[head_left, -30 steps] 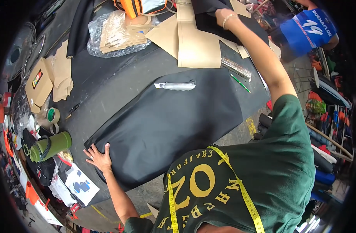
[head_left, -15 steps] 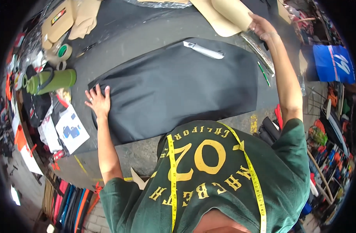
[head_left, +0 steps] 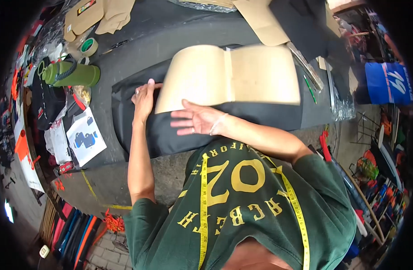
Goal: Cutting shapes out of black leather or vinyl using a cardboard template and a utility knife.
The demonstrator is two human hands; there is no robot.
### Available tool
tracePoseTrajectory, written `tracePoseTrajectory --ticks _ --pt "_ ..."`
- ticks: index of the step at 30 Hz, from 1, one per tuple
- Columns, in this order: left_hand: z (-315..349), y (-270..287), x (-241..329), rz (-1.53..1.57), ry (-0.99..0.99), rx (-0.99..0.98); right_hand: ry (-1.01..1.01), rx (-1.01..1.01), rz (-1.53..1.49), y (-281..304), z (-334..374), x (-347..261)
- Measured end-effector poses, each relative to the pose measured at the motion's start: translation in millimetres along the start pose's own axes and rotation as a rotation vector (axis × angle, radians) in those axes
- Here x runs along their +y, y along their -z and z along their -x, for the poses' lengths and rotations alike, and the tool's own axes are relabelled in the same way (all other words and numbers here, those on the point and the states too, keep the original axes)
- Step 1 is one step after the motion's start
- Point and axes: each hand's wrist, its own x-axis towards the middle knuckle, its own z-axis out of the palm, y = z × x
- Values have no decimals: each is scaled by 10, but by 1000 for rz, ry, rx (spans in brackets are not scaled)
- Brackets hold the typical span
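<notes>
Creased tan card (head_left: 265,76), rumpled black fabric (head_left: 256,118)

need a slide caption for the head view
Left hand and right hand beside a creased brown paper sheet over black fabric on a worktable.

We see a tan paper sheet (head_left: 229,80), its two panels bowed either side of a middle crease, over a wider piece of black fabric (head_left: 254,119), which lies lightly rumpled along the table's (head_left: 143,50) near edge.
</notes>
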Motion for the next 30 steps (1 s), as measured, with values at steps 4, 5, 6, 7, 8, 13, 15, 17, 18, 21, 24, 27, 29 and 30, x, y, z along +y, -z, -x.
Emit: tracePoseTrajectory --ticks 4,5,6,7,8,13,15,17,18,21,24,27,29,30 --pt "-13 -10 316 -97 -29 -177 -293 17 291 190 -144 263" --pt "22 -37 361 -45 4 -166 -388 2 372 82 -119 304" --pt "-1 -54 368 7 30 -160 -391 1 374 -9 -99 330" --pt "-24 -81 323 8 33 -158 -503 -64 498 -94 -81 349" --pt "-46 -121 209 -42 99 -135 -620 -136 628 -204 -70 356" --pt "116 -145 -68 -180 7 380 508 81 1430 -64 323 -583" --pt "98 -51 -57 -207 65 355 1021 609 1629 423 361 -1260" --pt "98 -34 -215 -270 66 396 991 1018 1956 784 530 -1651" --pt "95 -72 -329 -277 81 405 833 1209 2122 820 605 -1747" --pt "68 -104 -426 -416 4 338 686 1075 2149 959 769 -2020" --pt "4 -132 -543 -472 -21 425 665 1072 2160 1135 920 -2321" --pt "-17 -86 -533 -503 4 343 837 1059 2093 1298 1294 -2463" --pt "8 -60 -490 -614 38 280 867 1085 1969 1320 1617 -2522" --pt "54 -28 -508 -613 45 286 861 1134 1947 1357 1797 -2538"
